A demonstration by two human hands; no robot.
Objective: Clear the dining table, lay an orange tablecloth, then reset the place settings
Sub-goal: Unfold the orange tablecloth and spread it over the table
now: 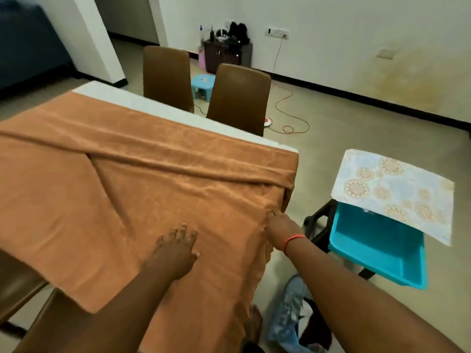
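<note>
The left hand (175, 253) lies spread flat on the orange tablecloth (127, 179); the right hand (279, 225), its grip pinching the right edge, risks dragging it crooked. The counter's (158, 108) far strip stays bare.

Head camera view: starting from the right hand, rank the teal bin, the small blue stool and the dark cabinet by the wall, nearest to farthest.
From the right hand:
1. Teal bin, just to its right beside the table.
2. Small blue stool, on the floor between the two chairs.
3. Dark cabinet, against the far wall.
</note>
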